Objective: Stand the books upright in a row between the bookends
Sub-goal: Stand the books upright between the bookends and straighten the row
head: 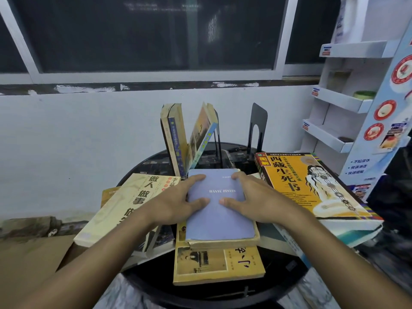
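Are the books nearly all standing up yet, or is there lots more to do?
Only just started. Done: some books stand at the back, leaning apart, near a black bookend. In hand: the left grip and right grip, bare hands, hold the blue book. Left: the cream book, orange book and yellow book lie flat on the table.

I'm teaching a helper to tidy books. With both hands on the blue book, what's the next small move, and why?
Probably lift the blue book and tip it upright. The left hand and right hand already hold its sides. It lies flat on a yellow book, while the leaning books stand by the bookend behind.
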